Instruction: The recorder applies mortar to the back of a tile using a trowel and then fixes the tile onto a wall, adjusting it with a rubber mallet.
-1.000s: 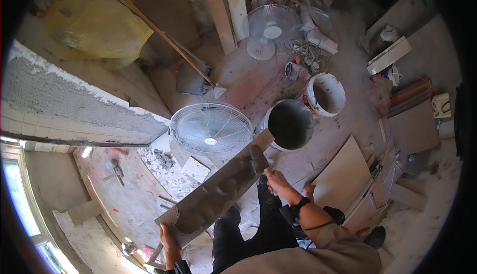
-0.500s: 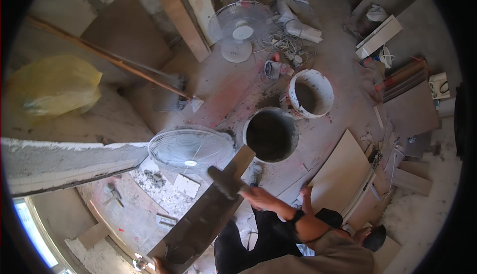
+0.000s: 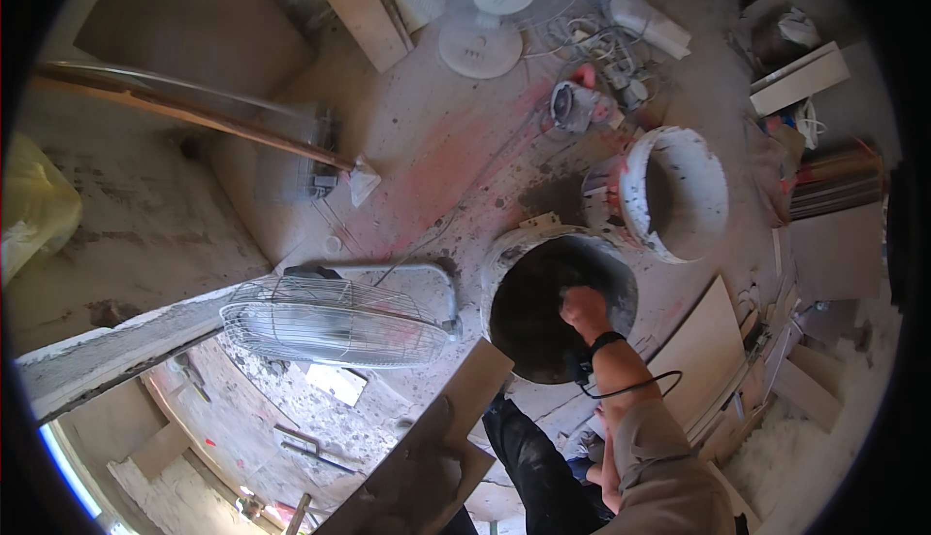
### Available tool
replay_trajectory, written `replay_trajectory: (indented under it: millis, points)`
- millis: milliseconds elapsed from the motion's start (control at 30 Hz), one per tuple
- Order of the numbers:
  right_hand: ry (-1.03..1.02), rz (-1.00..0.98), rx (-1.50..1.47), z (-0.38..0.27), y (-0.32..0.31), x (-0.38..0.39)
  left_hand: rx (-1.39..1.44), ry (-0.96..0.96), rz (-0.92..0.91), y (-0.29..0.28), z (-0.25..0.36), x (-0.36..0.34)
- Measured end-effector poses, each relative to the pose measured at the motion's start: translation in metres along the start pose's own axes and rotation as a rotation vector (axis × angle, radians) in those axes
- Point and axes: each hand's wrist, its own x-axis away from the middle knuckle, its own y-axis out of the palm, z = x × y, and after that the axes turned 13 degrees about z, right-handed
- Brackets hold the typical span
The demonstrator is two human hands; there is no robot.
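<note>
Two buckets [image 3: 679,195] flank a caged fan [image 3: 335,322]; right hand [image 3: 584,310] inside the nearer.

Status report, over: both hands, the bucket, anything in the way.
Right hand down inside dark mortar bucket, grip unclear. Left hand out of view; smeared board at lower frame. White bucket and floor fan flank it.

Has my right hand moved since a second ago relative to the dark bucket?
Yes. The right hand was over the long tile, short of the dark bucket; it has gone forward and now reaches inside the bucket's rim.
</note>
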Motion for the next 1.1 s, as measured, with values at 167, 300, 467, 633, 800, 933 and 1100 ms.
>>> replay_trajectory:
  millis: [167, 300, 467, 633, 800, 933, 1100]
  points:
    - [-0.055, -0.101, -0.193, -0.042, 0.036, -0.013, 0.3, -0.313, 0.016, 0.016, 0.051, 0.012]
    - [-0.2, -0.07, -0.377, -0.033, 0.055, -0.009, 0.326, -0.33, 0.002, 0.022, 0.069, 0.011]
    - [-0.221, -0.09, -0.597, 0.01, 0.048, 0.019, 0.434, -0.32, -0.076, 0.029, 0.077, 0.005]
    - [-0.189, 0.132, -0.81, 0.019, -0.04, 0.064, 0.651, -0.256, -0.228, 0.04, 0.065, -0.013]
    - [-0.197, 0.093, -0.71, 0.009, -0.124, 0.111, 0.87, -0.185, -0.349, 0.048, 0.037, -0.032]
    - [-0.42, 0.134, -0.642, 0.005, -0.178, 0.149, 0.892, -0.131, -0.376, 0.055, 0.025, -0.042]
    - [-0.713, 0.264, -0.432, -0.044, -0.24, 0.178, 0.86, -0.102, -0.39, 0.06, 0.032, -0.037]
